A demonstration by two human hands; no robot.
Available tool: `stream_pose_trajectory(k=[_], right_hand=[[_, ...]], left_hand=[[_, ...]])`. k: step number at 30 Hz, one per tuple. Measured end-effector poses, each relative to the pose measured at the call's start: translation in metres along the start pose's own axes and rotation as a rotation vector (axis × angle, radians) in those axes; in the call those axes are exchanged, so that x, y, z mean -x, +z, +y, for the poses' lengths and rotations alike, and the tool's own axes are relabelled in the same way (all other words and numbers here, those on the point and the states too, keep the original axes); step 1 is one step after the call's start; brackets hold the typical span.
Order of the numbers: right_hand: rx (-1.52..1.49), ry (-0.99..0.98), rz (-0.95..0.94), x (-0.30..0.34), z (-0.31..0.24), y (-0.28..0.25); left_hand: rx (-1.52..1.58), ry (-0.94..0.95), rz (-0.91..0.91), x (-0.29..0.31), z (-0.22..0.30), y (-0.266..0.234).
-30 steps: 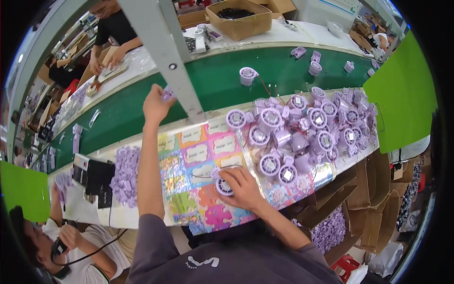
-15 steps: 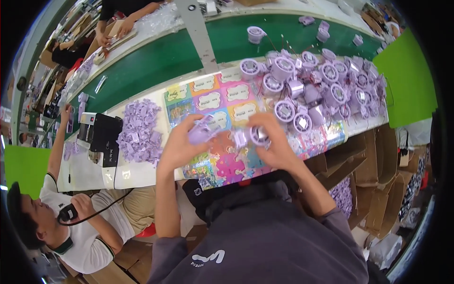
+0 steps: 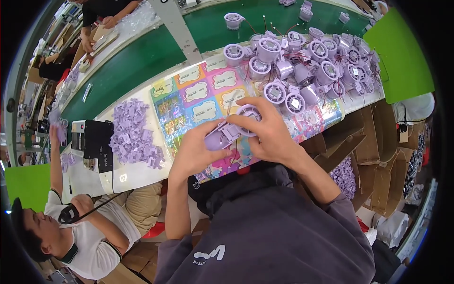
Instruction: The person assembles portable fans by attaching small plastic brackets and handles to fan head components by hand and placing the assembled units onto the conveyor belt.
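Over a colourful patterned mat (image 3: 194,90), my two hands meet at one lilac plastic assembly. My left hand (image 3: 191,149) is closed round a lilac handle shell (image 3: 216,141), its inner side partly showing. In the grip of my right hand (image 3: 274,135) is a round lilac fan head (image 3: 249,113) with a small hinged piece that lies against the shell's upper end. Fingers hide much of the joint, and I cannot tell whether the parts are locked together. Just beyond my right hand lies a big pile of similar fan heads (image 3: 327,72) with thin wires.
Left of the mat is a heap of small lilac parts (image 3: 135,135) beside a black boxy device (image 3: 99,142). A green conveyor belt (image 3: 137,64) runs behind. A seated co-worker (image 3: 90,236) at left holds a black corded device. Cardboard boxes (image 3: 373,161) stand at right.
My hands have come together, bringing the fan head against the handle shell. The view has shifted slightly. At left, the co-worker's raised hand now holds up a lilac piece.
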State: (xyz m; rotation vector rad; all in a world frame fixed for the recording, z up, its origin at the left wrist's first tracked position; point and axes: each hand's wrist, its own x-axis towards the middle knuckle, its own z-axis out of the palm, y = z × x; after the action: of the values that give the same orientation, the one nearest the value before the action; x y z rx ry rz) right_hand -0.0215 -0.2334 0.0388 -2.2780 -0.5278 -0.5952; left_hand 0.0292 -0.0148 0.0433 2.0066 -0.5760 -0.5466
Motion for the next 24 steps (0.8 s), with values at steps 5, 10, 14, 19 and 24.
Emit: stream_pose_trajectory(k=[5, 10, 14, 19, 24], right_hand=[[0.100, -0.047, 0.005, -0.002, -0.011, -0.002], [0.087, -0.042, 0.036, 0.001, -0.012, 0.002], [0.054, -0.043, 0.073, 0.003, -0.012, 0.005], [-0.011, -0.011, 0.024, 0.002, -0.005, 0.012], [-0.065, 0.132, 0.272, 0.011, 0.025, 0.042]], left_hand=[[0.169, -0.050, 0.038, 0.004, -0.002, 0.006], [0.380, -0.135, 0.074, 0.001, -0.006, 0.019], [0.484, -0.026, 0.104, 0.001, -0.018, 0.025], [0.589, -0.064, 0.143, -0.002, -0.027, 0.022], [0.464, -0.063, 0.410, -0.023, -0.049, -0.018]])
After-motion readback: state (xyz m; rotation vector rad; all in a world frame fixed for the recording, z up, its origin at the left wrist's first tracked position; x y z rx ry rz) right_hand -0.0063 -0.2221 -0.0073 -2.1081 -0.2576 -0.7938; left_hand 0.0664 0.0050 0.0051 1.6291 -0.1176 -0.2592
